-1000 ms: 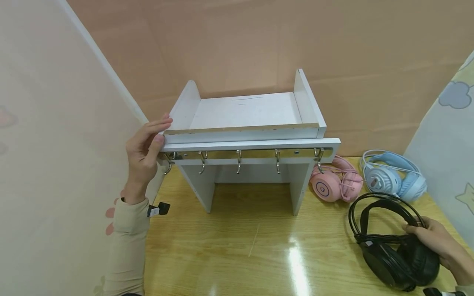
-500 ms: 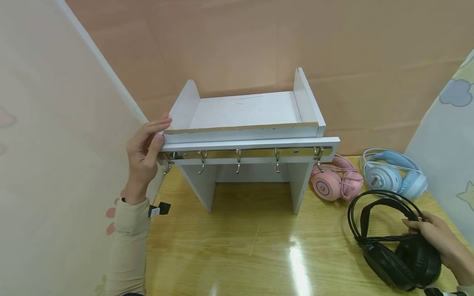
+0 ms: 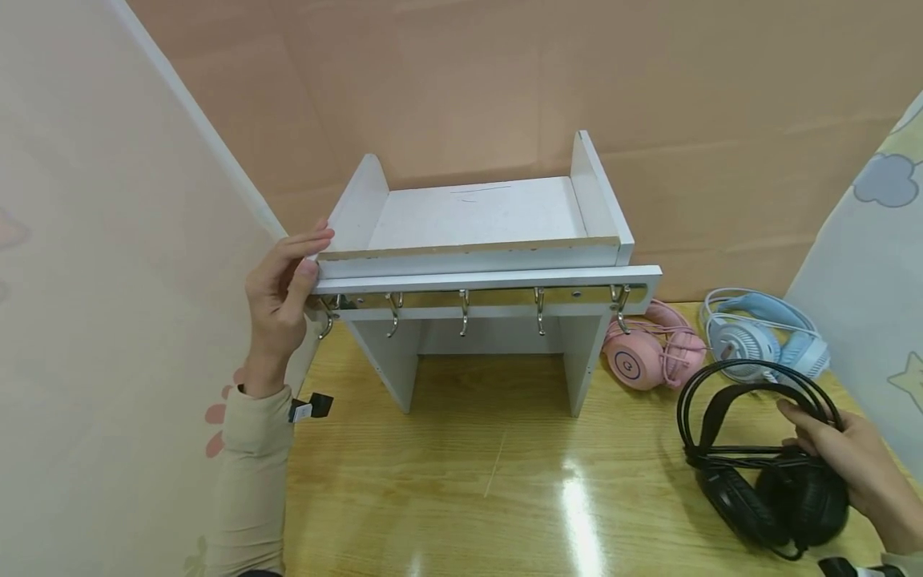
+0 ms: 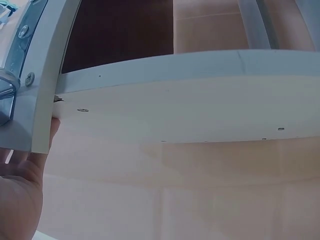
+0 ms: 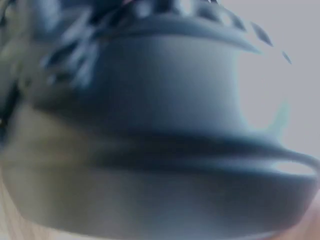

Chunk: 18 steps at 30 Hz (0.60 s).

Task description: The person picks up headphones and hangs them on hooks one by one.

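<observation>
Head view: the right hand (image 3: 861, 465) holds the black headphones (image 3: 746, 501) between thumb and fingers, on the headband's right side just above the ear cup. This grip presumably lets the cups hang below the band. The black cable (image 3: 757, 455) is coiled around the headphones, likely to prevent trailing.

The left hand (image 3: 277, 300) holds the left front corner of the white rack (image 3: 476, 212), with its thumb toward the front and its fingers along the side panel, presumably to keep the rack from shifting. The rack stands upright on the wooden tabletop (image 3: 461, 449); its hooks (image 3: 465, 312) face the person.

The black headphones are at the right front, well apart from the hooks. Behind them, the pink headphones (image 3: 634, 361) and blue headphones (image 3: 746, 340) sit side by side, apparently grouped within reach of the right hand.

Visibility limits: the right fingers are largely hidden behind the black headphones, and a blurred black surface fills most of the right wrist view. Contact between the black headphones and the tabletop cannot be confirmed. The rack's right end covers part of the pink headphones; the black cable overlaps the blue pair. In the left wrist view, the rack hides part of the left hand.
</observation>
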Motion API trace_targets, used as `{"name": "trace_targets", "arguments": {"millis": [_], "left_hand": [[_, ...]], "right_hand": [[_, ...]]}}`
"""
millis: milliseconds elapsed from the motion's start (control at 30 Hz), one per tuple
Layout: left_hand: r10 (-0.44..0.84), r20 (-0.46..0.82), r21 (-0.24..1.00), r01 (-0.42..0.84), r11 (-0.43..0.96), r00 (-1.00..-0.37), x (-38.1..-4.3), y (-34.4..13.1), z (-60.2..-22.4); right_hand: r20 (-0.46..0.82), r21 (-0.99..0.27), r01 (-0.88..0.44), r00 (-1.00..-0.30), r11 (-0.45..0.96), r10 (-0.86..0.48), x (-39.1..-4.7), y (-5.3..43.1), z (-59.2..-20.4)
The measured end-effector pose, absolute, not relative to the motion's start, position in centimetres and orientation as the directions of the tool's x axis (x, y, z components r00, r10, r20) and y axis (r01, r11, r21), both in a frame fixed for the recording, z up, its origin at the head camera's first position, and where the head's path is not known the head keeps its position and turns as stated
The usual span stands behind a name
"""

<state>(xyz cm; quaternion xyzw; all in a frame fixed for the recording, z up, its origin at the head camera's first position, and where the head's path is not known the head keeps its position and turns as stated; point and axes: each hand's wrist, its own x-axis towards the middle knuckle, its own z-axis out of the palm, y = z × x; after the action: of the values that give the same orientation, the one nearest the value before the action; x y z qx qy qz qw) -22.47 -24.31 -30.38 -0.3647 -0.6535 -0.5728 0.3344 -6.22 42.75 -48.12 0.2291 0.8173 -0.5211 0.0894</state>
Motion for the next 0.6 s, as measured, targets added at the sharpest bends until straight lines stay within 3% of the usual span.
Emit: {"name": "trace_targets", "arguments": {"millis": [600], "left_hand": [[0.094,0.837,0.539,0.842,0.02,-0.538,-22.0,-24.1,-29.9]], "right_hand": [[-0.242,-0.962,0.265,-0.938,0.061,0.248,-5.0,40.1,-46.0]]}}
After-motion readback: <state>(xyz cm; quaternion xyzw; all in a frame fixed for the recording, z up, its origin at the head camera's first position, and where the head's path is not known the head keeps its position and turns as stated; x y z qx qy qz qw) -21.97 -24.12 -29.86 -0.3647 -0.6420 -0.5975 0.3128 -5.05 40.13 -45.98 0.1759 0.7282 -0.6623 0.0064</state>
